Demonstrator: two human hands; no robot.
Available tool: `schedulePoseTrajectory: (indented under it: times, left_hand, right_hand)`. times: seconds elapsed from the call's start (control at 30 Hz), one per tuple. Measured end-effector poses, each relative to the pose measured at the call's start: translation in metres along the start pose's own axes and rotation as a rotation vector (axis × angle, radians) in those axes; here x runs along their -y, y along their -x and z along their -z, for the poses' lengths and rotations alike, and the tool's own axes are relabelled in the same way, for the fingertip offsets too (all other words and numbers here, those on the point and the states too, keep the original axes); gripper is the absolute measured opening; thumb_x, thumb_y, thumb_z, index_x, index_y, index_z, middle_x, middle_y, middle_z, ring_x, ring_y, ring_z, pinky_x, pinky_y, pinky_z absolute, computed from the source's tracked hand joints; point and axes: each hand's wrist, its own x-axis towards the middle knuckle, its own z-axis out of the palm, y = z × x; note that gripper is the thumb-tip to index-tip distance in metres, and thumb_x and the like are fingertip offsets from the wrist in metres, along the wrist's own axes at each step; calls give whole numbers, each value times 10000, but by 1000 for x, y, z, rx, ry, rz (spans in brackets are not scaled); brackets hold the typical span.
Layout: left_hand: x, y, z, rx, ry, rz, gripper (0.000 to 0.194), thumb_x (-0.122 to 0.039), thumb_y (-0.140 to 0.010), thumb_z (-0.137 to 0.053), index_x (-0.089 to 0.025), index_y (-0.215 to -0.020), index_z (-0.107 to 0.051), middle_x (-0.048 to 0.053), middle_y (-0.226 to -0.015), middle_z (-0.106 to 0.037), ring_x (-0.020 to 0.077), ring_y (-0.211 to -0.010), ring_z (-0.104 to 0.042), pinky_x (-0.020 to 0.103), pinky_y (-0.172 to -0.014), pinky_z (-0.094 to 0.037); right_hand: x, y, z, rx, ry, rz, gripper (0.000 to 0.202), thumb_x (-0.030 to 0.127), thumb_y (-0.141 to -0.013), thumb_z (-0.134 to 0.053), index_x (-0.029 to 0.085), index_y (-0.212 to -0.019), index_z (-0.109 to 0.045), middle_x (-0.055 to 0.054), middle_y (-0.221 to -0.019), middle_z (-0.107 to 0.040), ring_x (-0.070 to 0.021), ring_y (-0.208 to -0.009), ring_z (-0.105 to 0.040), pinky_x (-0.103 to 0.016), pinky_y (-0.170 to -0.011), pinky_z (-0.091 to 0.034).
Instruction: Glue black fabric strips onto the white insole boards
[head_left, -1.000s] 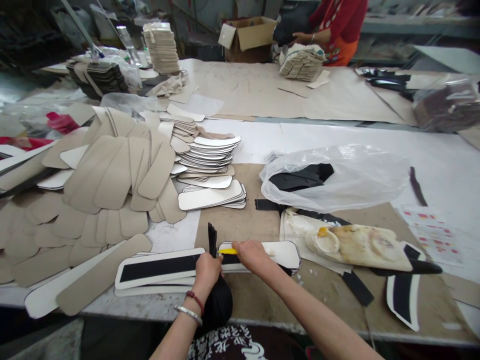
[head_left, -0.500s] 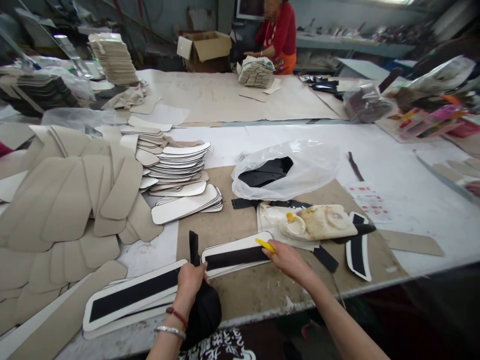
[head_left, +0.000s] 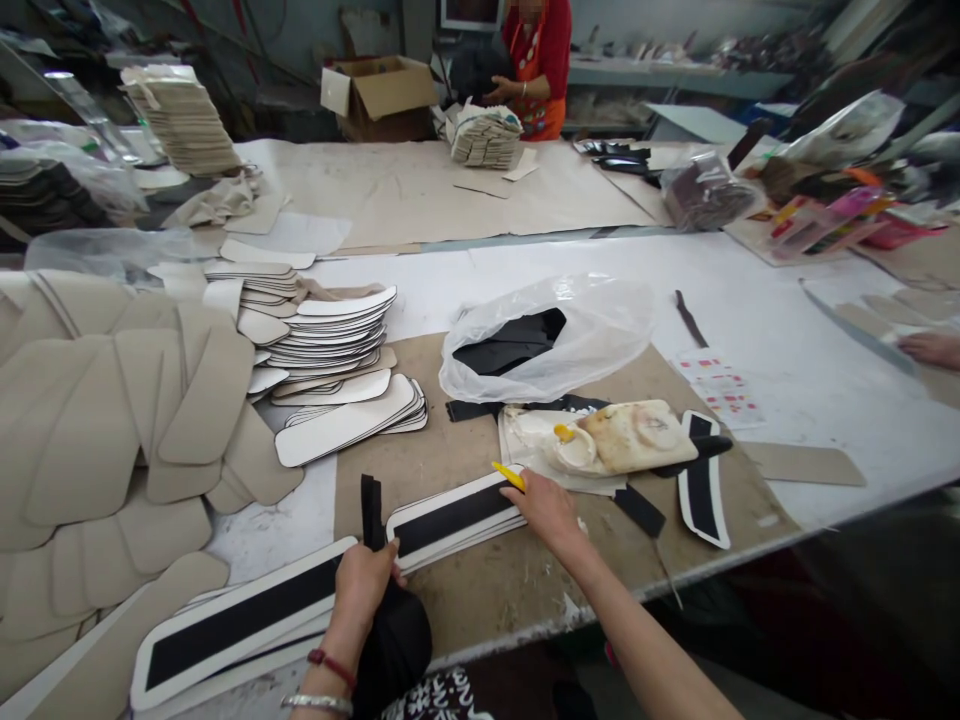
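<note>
My left hand point(head_left: 367, 580) pinches the near-left end of a white-edged panel point(head_left: 457, 515) with a black strip along its middle; thumb on top, fingertips partly hidden. A loose black strip point(head_left: 371, 510) stands up behind that hand, and a black bundle point(head_left: 397, 630) hangs below it at the table edge. My right hand point(head_left: 551, 510) is closed on a small yellow tool point(head_left: 510, 476), its tip over the panel's right end. More panels lie under this one. Beside my left wrist rests another black-striped panel point(head_left: 240, 620) on a pile.
Beige panels point(head_left: 75, 420) fan out at left, beside stacked white pieces point(head_left: 337, 335). Ahead lie a plastic bag point(head_left: 600, 330) of black pieces and a stained cream container point(head_left: 637, 440). A striped panel point(head_left: 701, 490) lies right. A person point(head_left: 536, 70) stands across the table.
The view has shifted slightly, so most things sit further left. In my right hand the yellow tool is tilted more steeply. The person across has moved a hand to a dark bundle.
</note>
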Motion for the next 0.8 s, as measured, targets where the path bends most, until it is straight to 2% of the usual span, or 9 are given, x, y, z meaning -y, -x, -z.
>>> schedulePoseTrajectory:
  times: [0.2,0.37,0.6,0.8]
  left_hand:
    - [-4,3,0,-12,-15,15,452,-408,-721,-439,-172,-358,-567,118,-468,-627,236,-591,-599,321,-645,-399]
    - [-6,4,-1,-16,-22,46,418,-405,-733,-424,-158,-437,-584,100,-447,-612,223,-536,-592,306,-575,-401]
    - [-6,3,-3,-10,-43,68,408,-429,-744,-400,-146,-538,-608,84,-459,-618,209,-526,-592,290,-566,-400]
    - [-8,3,-1,13,-66,68,424,-426,-749,-395,-141,-523,-613,96,-489,-636,214,-557,-600,291,-586,-403]
  right_hand:
    - [0,-4,-3,12,10,25,343,506,-797,-443,201,-899,-563,-77,-843,-667,-235,-808,-623,-284,-614,-396]
    - [1,-6,-1,38,20,10,355,515,-792,-444,204,-906,-571,-77,-850,-668,-238,-814,-623,-284,-615,-398]
    - [0,-7,-1,46,18,19,352,513,-796,-442,210,-910,-578,-73,-836,-663,-222,-811,-621,-278,-625,-395]
    - [-1,-8,-1,55,4,12,357,509,-793,-454,205,-928,-583,-84,-841,-661,-211,-811,-617,-273,-636,-396]
